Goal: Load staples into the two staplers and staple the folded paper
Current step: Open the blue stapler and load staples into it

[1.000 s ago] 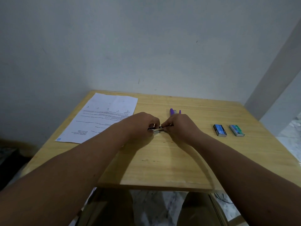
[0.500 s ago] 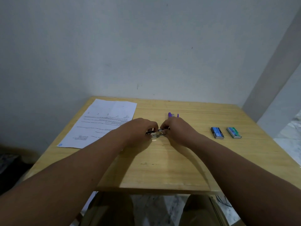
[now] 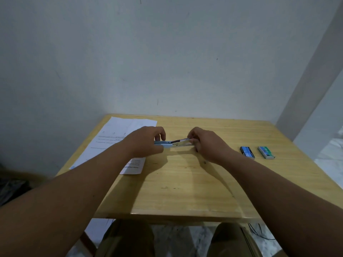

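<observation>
Both hands, left [image 3: 146, 140] and right [image 3: 207, 143], grip the opened stapler [image 3: 173, 143].

light blue stapler [image 3: 163, 143] with silver metal, white paper [image 3: 118, 138] with black print, yellow wood table [image 3: 185, 182], blue box [image 3: 247, 152], green box [image 3: 266, 152], pale grey wall [image 3: 167, 52]

my arms: bare from forearm to wrist, no sleeves in view | my left hand [image 3: 146, 141]: no ring, watch or glove | my right hand [image 3: 207, 143]: likewise bare | below both hands: my knees in olive-khaki trousers [image 3: 128, 238]
</observation>
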